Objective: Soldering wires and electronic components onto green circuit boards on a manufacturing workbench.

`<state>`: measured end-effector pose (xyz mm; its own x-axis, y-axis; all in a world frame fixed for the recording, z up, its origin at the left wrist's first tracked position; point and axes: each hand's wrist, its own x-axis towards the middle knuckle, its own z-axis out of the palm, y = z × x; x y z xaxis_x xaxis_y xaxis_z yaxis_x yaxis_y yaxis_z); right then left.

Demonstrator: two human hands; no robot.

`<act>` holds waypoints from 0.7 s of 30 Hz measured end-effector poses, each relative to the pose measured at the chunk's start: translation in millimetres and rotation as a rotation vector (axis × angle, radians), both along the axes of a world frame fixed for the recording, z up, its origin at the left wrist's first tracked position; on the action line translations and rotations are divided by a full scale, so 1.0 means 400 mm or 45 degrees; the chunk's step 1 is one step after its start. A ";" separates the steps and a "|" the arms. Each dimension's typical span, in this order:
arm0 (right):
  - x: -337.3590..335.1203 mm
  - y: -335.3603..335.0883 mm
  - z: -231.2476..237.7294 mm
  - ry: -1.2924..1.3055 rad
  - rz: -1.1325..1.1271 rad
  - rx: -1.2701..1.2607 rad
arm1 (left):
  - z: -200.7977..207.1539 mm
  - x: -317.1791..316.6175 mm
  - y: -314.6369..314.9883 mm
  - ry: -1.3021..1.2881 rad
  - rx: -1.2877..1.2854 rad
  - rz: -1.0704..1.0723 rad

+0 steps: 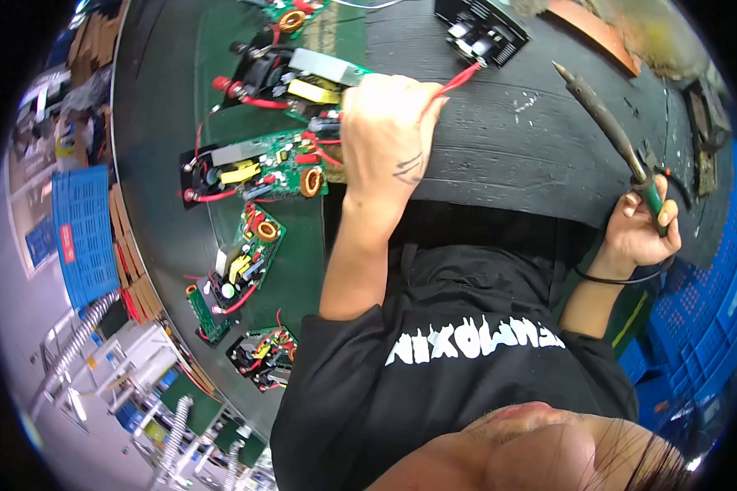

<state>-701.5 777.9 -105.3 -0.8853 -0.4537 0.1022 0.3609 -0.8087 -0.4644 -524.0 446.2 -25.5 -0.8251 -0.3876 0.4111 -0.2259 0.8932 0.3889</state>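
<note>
My left hand point(389, 135) is closed, its thumb and fingers around a red wire point(464, 78). That wire runs up to a black panel point(491, 29) with white and metal fittings at the top of the bench. Left of this hand, partly covered by it, is a green circuit board assembly with a grey metal bar point(323, 64) and a yellow part. At the right, my right hand point(643, 221) grips the green handle of a soldering iron point(602, 114), its tip pointing up and left, apart from the panel.
More circuit boards point(282, 164) with copper coils and red wires lie along the bench's left side. Pliers point(675, 184) and an orange-brown strip point(594, 33) are on the dark wooden board point(499, 164). Blue crates point(82, 237) stand beyond both sides.
</note>
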 end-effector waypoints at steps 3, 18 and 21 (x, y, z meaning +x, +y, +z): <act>-0.016 0.008 -0.013 0.009 0.009 0.004 | 0.002 0.006 -0.012 0.215 0.060 0.023; -0.064 0.012 -0.035 0.039 -0.007 0.085 | 0.410 0.323 -0.470 0.798 0.644 0.520; -0.067 0.021 -0.035 0.069 0.037 0.105 | 0.431 0.490 -0.603 0.850 0.467 0.703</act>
<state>-728.5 786.2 -119.2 -0.8657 -0.4881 0.1108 0.3563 -0.7565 -0.5484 -328.0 205.0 146.9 -0.1235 -0.8528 0.5074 -0.2093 0.5222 0.8268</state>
